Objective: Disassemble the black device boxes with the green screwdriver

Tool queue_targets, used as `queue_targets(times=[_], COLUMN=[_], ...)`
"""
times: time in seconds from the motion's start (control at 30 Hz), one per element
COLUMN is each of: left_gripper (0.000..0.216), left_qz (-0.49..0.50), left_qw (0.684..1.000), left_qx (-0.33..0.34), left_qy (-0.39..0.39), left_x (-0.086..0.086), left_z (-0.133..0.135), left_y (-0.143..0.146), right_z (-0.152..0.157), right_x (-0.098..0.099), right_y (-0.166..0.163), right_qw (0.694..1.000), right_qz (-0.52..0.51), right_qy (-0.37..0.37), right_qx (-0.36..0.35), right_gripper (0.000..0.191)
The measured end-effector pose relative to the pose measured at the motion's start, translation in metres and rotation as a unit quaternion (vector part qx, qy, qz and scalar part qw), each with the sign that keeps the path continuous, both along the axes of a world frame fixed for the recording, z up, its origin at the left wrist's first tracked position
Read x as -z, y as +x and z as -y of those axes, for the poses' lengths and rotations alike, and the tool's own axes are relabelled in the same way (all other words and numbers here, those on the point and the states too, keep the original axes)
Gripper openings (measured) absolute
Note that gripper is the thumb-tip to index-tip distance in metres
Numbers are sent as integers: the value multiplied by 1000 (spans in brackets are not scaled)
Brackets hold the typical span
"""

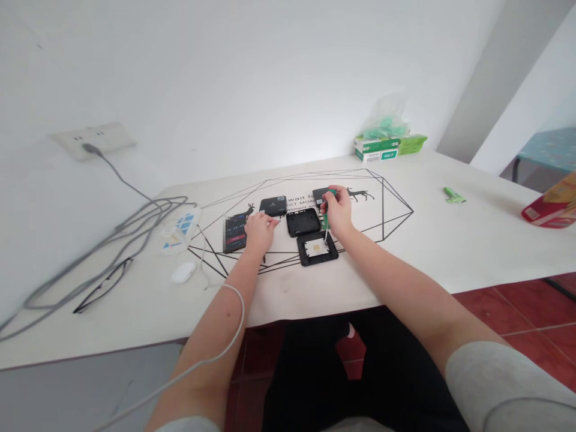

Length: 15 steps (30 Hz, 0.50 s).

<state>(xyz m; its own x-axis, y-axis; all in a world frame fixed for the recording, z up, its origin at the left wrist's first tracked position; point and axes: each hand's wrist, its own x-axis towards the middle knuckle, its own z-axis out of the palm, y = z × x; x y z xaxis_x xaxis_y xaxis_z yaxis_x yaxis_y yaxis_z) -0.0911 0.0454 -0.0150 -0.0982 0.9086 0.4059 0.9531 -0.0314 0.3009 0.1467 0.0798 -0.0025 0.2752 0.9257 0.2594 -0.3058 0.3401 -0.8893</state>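
Note:
My right hand (pixel 336 211) is closed around a green-handled screwdriver (pixel 326 223), held upright with its tip over an opened black square device (pixel 317 248) that shows a pale board inside. My left hand (pixel 260 231) rests on the table with fingers curled, touching the table beside a black shell half (pixel 303 221); what it pinches, if anything, I cannot make out. Two more black boxes (pixel 273 206) lie behind, one partly hidden by my right hand. A phone (pixel 234 234) lies left of my left hand.
White table (pixel 450 252) with black line drawing against a white wall. Grey cables (pixel 135 222), a power strip (pixel 180 228), glasses (pixel 103 287) and a white earbud case (pixel 183 273) lie left. Tissue box (pixel 389 147) at back, green object (pixel 453 195) and red packet (pixel 551 207) at right.

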Motion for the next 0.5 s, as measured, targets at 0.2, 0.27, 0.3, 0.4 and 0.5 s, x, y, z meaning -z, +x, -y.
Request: queue_targets(times=[0.2,0.27,0.3,0.4,0.5], left_gripper=[39,39,37,34,49], left_qz=[35,43,42,26,-6], left_qw=[997,995,994,990,959], left_qx=[-3,13,26,100,276], left_qy=[71,90,92,90,68], left_x=[7,8,8,7,6], left_z=[-3,-3,-2,7,23], left_y=[-7,-10,-10,-2,17], right_z=[4,5,5,4,2], right_x=[-1,-1,-1,2,6], right_y=[-3,-2,-1,1,2], right_qw=[1000,999,999,998,994], right_qz=[19,19,17,22,53], right_qy=[19,26,31,53,93], right_qx=[7,6,4,8,31], right_gripper=[26,27,29,31,29])
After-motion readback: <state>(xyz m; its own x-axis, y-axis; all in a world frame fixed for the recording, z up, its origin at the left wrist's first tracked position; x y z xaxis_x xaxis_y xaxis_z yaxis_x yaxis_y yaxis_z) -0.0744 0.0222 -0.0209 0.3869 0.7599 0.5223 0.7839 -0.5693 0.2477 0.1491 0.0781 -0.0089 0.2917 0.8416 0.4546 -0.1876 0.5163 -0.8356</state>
